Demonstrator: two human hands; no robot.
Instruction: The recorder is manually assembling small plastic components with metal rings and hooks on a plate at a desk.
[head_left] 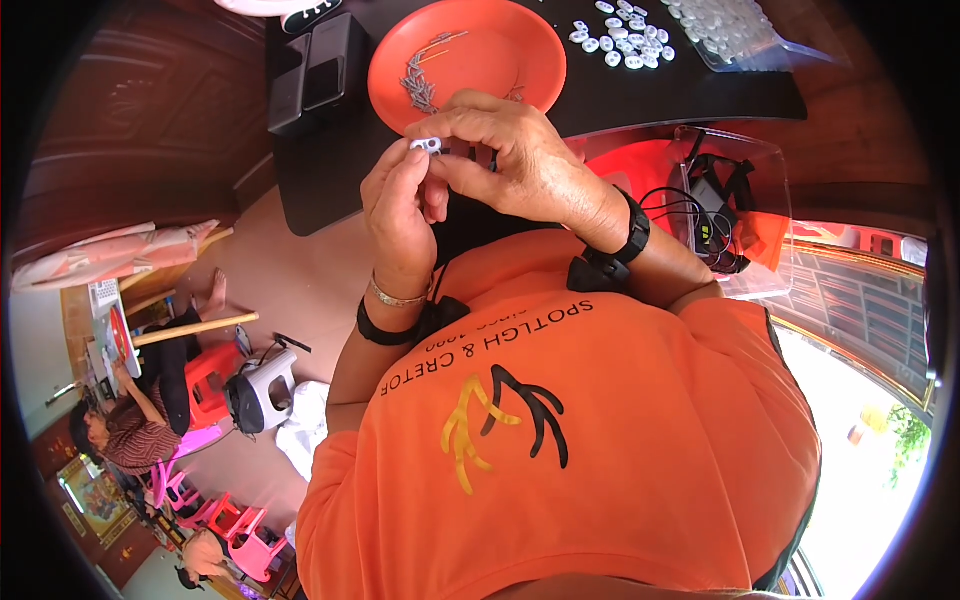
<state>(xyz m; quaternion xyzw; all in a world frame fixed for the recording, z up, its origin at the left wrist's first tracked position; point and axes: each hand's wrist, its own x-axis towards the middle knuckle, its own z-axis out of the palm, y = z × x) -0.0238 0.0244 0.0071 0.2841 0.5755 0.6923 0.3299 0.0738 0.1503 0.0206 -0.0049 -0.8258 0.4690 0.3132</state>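
Both my hands meet just over the near rim of an orange-red plastic plate point(540, 60). A small white oval plastic piece with two dark holes point(426, 146) sits between their fingertips. My left hand point(402, 205) pinches it from below with thumb and fingers. From the right, my right hand point(520, 155) closes on the same piece, index finger above and thumb below. Small grey pieces point(417, 85) lie in a curved pile at the plate's left, beside thin yellowish sticks point(440, 44). Similar white oval pieces point(630, 38) are scattered on the dark table beyond.
A clear bag of white pieces point(722, 28) lies at the table's far right. Dark boxes point(322, 72) stand left of the plate. A clear bin point(780, 200) with black cables is to my right. On the left are stools point(210, 385) and a seated person point(135, 430).
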